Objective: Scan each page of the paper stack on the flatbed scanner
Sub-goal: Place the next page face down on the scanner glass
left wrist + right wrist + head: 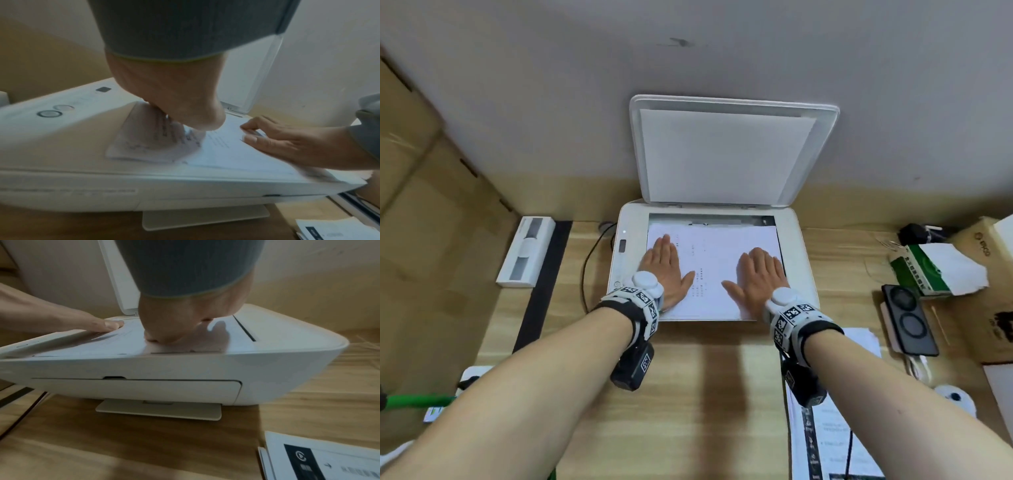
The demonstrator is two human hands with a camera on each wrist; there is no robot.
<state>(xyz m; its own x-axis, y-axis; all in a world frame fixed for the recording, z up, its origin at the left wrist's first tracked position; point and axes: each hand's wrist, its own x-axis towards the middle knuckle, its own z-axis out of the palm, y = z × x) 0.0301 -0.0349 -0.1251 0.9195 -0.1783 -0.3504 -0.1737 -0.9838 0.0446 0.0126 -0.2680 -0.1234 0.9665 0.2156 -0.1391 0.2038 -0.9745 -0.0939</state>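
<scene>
A white flatbed scanner [799,246] stands at the back of the wooden desk, its lid [726,150] raised upright against the wall. A white sheet of paper [710,253] with faint print lies on the glass. My left hand [666,265] lies flat on the sheet's left part, fingers straight and together. My right hand [760,274] lies flat on its right part. In the left wrist view the sheet [222,149] reaches the scanner's front edge, and the right hand [287,142] presses it. The paper stack [832,435] lies on the desk under my right forearm.
A white box [525,251] and a black strip lie left of the scanner, with a dark cable [589,260] beside it. A green-and-white packet [935,270], a dark phone-like device [909,318] and cardboard boxes [993,294] crowd the right side.
</scene>
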